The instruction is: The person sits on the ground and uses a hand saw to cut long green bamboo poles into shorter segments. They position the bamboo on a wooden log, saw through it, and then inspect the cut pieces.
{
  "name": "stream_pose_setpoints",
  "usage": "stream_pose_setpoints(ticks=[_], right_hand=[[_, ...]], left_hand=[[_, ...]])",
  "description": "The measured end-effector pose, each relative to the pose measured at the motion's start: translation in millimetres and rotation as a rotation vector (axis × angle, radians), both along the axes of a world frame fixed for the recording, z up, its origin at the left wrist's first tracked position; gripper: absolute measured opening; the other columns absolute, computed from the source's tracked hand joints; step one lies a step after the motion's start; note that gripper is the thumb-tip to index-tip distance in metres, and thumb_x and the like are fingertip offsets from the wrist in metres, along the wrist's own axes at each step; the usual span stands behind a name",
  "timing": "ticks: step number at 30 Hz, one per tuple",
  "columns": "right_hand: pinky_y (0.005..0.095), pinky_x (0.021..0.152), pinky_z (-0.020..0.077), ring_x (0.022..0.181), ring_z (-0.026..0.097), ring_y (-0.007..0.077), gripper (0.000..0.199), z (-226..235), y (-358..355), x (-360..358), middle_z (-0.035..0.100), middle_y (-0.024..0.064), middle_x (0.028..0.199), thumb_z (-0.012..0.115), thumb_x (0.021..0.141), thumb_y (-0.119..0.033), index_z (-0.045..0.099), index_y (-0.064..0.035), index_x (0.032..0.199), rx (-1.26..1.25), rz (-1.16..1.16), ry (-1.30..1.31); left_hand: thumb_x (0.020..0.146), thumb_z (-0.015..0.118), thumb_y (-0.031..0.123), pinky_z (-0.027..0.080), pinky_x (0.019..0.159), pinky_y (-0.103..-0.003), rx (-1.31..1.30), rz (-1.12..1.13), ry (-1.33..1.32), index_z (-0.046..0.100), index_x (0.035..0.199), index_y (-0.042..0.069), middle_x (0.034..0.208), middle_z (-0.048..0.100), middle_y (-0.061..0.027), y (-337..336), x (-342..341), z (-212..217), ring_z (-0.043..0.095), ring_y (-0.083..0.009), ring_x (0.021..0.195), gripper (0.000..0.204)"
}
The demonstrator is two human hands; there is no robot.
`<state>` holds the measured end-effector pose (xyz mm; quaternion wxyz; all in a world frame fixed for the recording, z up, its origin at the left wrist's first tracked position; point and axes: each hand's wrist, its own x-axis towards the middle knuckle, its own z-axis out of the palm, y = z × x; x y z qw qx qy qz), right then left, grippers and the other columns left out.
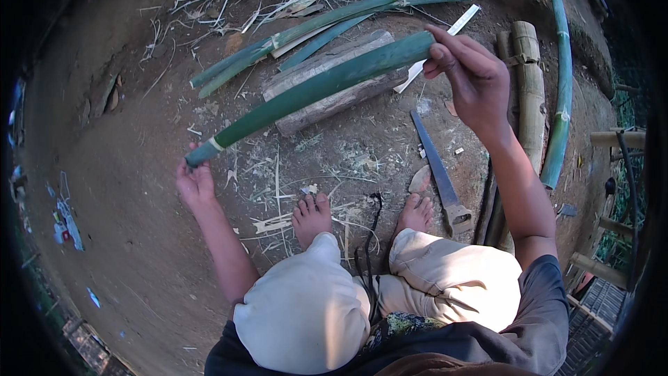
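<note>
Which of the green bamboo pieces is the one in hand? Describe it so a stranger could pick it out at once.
Start at the grey log lying on the dirt ahead of the bare feet. The held bamboo piece slants above it, the left hand at its lower end, the right hand at its upper. Unlike the thinner green strips on the ground behind, it is broad and lifted.

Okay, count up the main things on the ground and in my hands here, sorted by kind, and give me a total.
Green bamboo pole held in left hand and right hand: 1
Green bamboo strip bundle on the ground: 1
Log block: 1
Handsaw: 1
Long green bamboo pole at right: 1
Dry tan bamboo piece: 1
Total: 6
</note>
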<state>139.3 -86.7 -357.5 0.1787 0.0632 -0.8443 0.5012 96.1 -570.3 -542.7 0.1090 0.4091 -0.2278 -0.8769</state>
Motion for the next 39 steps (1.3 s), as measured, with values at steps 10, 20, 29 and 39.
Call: stream_pose_setpoints(ticks=[10, 20, 29, 39], right_hand=[[0.0262, 0.065, 0.0568, 0.075, 0.071, 0.0158, 0.033, 26.9, -52.4, 20.7, 0.070, 0.0109, 0.091, 0.067, 0.091, 0.000, 0.066, 0.0002, 0.125, 0.003, 0.092, 0.123], [0.0258, 0.064, 0.0557, 0.075, 0.069, 0.0139, 0.036, 30.1, -56.8, 25.3, 0.068, 0.0109, 0.095, 0.066, 0.092, 0.003, 0.065, 0.0004, 0.128, -0.017, 0.155, 0.130], [0.0263, 0.076, 0.0565, 0.085, 0.069, 0.0136, 0.042, 15.6, -41.5, 30.6, 0.066, 0.0096, 0.102, 0.063, 0.093, 0.005, 0.061, -0.0003, 0.134, -0.072, 0.131, -0.019], [0.0285, 0.080, 0.0577, 0.094, 0.067, 0.0148, 0.039, -13.7, -27.4, 14.9, 0.067, 0.0120, 0.114, 0.059, 0.098, 0.002, 0.052, 0.0053, 0.137, -0.402, 0.089, -0.187]], left_hand=[[0.090, 0.050, 0.020, 0.052, 0.069, -0.041, 0.201, 0.133, -0.176, 0.040, 0.096, -0.001, 0.083, 0.050, -0.0132, -41.0, 11.9, -53.2, 0.055, -0.0257, 0.074, 0.023], [0.091, 0.046, 0.007, 0.055, 0.068, -0.038, 0.077, 0.066, -0.201, 0.049, 0.085, 0.005, 0.072, 0.053, -0.0064, -80.0, 21.0, -90.9, 0.058, -0.0197, 0.067, 0.006], [0.094, 0.039, 0.015, 0.053, 0.068, -0.042, 0.248, 0.160, -0.115, 0.042, 0.087, 0.001, 0.079, 0.050, -0.0137, -44.7, 17.7, -48.9, 0.056, -0.0262, 0.073, 0.016], [0.106, 0.039, 0.026, 0.054, 0.094, -0.049, -0.026, 0.036, 0.167, 0.049, 0.107, 0.000, 0.103, 0.063, -0.0207, -36.4, 23.2, -25.1, 0.063, -0.0328, 0.098, 0.028]])
